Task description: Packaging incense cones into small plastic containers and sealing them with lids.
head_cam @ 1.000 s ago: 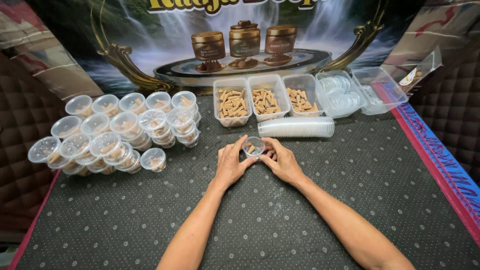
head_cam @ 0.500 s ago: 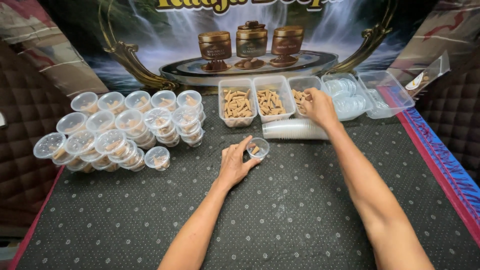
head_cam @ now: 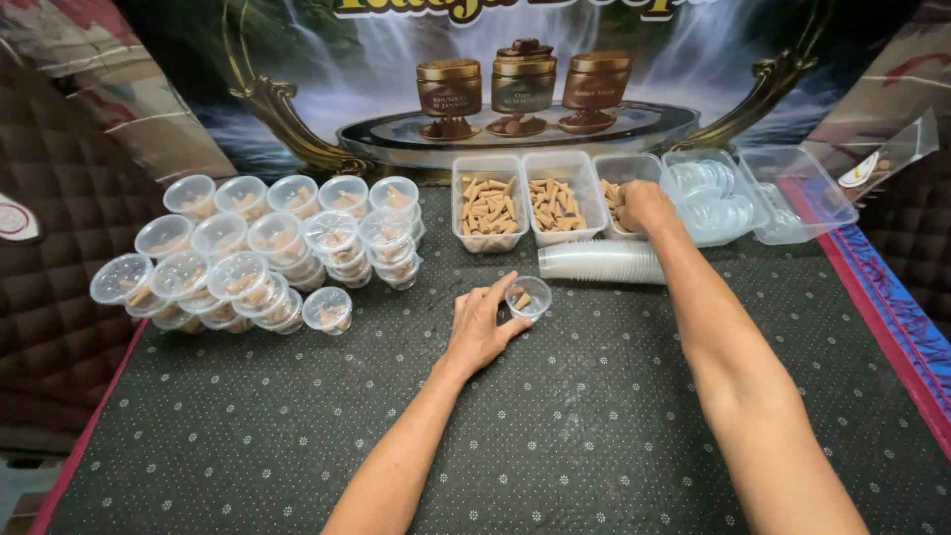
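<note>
My left hand [head_cam: 482, 325] rests on the dark dotted mat and holds a small clear plastic cup [head_cam: 528, 296] by its side; a few tan cone-shaped pieces lie in the cup. My right hand [head_cam: 643, 203] reaches into the third clear tray [head_cam: 621, 167] of tan cones, fingers curled down among the pieces; whether it grips any is hidden. Two more trays [head_cam: 487, 206] of the same cones stand to the left of it. A lying stack of empty clear cups [head_cam: 598, 263] sits just in front of the trays.
Several lidded cups with cones inside [head_cam: 267, 250] are stacked at the left. A tray of clear round lids [head_cam: 711, 193] and an empty clear tray [head_cam: 800, 193] stand at the right. A printed banner [head_cam: 515, 79] rises behind.
My right hand left the small cup and moved up and right into the third cone tray. My left hand has stayed on the cup.
</note>
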